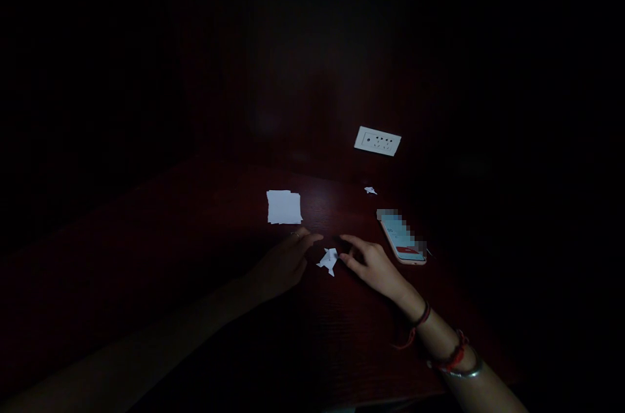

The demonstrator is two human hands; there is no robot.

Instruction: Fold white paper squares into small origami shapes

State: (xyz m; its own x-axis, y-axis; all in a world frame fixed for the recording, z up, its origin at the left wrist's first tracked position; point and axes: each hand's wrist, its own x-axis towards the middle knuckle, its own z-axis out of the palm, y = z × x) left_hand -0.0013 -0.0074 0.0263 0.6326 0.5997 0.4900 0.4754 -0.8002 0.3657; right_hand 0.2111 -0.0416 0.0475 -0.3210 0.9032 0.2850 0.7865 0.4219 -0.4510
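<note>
Seen on a dark red, wood-grained table (323,204): an angular folded paper (329,260), white, between the left hand (288,260) and right hand (375,264). Beyond, a loosely squared stack (284,207), a smaller fold (370,191), a smooth phone (401,238), its screen partly pixelated, and a flat socket (377,141). Left forearm in deep shadow. Both hands angled inward, fingers bent, released; right thumb's contact with folded paper impossible to tell.

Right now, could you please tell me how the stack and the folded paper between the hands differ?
The stack is flat and roughly square, while the folded paper is irregular, with points sticking out. The stack shows several uneven sheet edges and looks larger than the folded paper. Both are white and rest on the table.
</note>
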